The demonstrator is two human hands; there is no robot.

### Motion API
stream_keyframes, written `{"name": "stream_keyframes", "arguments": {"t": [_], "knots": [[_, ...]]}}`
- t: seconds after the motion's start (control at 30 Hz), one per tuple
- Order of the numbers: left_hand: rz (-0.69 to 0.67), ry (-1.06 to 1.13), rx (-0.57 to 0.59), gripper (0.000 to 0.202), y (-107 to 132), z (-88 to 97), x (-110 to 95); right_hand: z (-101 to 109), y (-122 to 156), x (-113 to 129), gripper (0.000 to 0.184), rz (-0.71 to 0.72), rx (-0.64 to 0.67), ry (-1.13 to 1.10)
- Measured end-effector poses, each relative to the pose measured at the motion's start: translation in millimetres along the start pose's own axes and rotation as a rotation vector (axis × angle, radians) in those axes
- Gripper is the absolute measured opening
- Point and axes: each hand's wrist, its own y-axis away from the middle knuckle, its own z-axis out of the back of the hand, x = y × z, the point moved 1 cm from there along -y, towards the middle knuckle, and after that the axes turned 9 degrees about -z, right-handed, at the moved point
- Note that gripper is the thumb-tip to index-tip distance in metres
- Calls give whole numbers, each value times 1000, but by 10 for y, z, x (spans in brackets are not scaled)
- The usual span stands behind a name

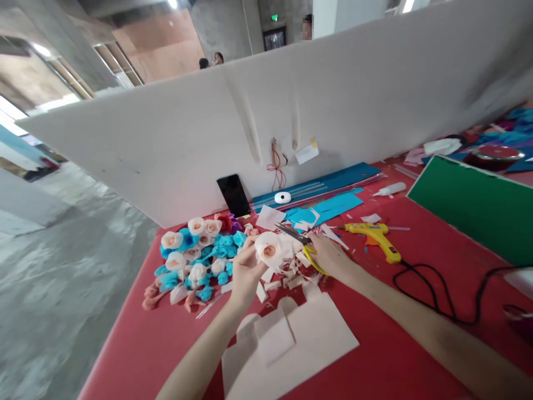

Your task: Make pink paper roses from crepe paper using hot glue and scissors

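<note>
My left hand (245,272) is closed on a white paper flower (270,250) with a peach centre, its open face turned up toward me. In my right hand (328,254) is a pair of scissors (313,261) with yellow handles. The dark blades point up and left, just beyond the flower, and look slightly parted. Pale paper scraps (287,278) lie beneath both hands. Nearer to me are large cream paper sheets (308,333) with a smaller square piece on top. My right fingertips are partly hidden behind the scissor handles.
Finished paper flowers (200,261) in white, blue and pink crowd the table's left side. A yellow glue gun (375,236) with a black cord lies right. Behind stand a dark phone (234,194), blue paper (328,208), a white bottle (391,189) and a white partition (187,144). A green board (474,205) sits far right.
</note>
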Motion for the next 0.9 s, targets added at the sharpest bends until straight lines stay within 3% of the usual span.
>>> {"name": "stream_keyframes", "arguments": {"t": [0.3, 0.5, 0.67, 0.9], "knots": [[78, 77, -51, 18, 43, -71, -70, 9, -211, 199, 32, 300, -218, -149], [58, 111, -40, 31, 103, -146, -156, 192, 253, 409, 28, 633, -194, -441], [16, 104, 33, 31, 196, -239, -217, 312, 591, 402, 17, 660, -183, -608], [-203, 33, 152, 34, 237, -241, -190, 313, 602, 370, 13, 726, -230, -639]]}}
